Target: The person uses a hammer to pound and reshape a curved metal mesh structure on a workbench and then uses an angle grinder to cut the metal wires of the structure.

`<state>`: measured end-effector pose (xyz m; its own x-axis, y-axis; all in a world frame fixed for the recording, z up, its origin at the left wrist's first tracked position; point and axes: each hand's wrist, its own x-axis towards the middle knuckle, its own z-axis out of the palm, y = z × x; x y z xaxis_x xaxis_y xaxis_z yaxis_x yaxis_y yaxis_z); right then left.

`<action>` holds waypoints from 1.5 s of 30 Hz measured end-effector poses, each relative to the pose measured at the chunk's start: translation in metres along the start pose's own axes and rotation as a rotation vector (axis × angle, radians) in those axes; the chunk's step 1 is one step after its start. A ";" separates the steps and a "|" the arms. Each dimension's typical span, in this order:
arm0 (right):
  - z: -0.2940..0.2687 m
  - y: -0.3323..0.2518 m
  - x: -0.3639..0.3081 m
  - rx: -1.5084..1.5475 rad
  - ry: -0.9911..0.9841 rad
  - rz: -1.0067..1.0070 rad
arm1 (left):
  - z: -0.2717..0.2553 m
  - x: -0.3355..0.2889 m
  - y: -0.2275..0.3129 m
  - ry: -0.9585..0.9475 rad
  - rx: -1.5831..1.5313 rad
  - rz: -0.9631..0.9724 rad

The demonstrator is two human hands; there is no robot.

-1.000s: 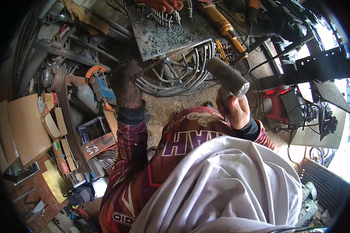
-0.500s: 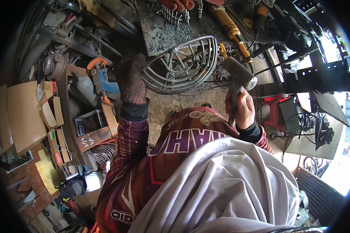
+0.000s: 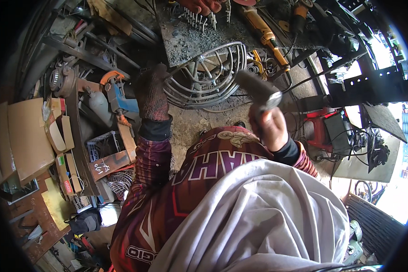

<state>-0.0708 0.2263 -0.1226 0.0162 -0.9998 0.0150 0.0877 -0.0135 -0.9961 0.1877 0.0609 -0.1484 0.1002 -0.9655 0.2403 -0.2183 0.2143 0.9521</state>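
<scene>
beside the barred frame (image 3: 213, 96), right hand (image 3: 273, 128) is closed round a hammer (image 3: 258, 89).

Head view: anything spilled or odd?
Dark grit lies scattered over the worktop, looking like unswept debris. Also uneven: the left hand is gloved, while the right hand, holding the hammer, looks bare.

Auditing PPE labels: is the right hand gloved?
No: the right hand holding the hammer shows bare skin, while a dark knit glove covers the left hand.
</scene>
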 end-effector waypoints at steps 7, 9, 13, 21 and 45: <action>0.022 -0.018 0.017 -0.258 -0.532 -0.266 | 0.003 -0.012 0.006 0.084 -0.143 -0.141; 0.012 -0.015 0.015 -0.282 -0.451 -0.197 | -0.002 -0.014 0.004 0.088 -0.136 -0.118; -0.005 0.004 0.001 -0.156 -0.248 -0.017 | -0.017 -0.015 -0.007 0.050 0.064 0.157; -0.007 0.011 -0.005 -0.048 -0.116 -0.014 | -0.017 -0.015 -0.015 0.096 0.007 0.049; 0.002 0.001 0.011 0.002 -0.049 -0.096 | -0.014 -0.003 -0.047 0.040 -0.274 -0.071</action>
<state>-0.0683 0.2152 -0.1237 0.0563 -0.9919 0.1143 0.0929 -0.1087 -0.9897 0.2116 0.0560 -0.1910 0.1453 -0.9741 0.1730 0.0603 0.1833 0.9812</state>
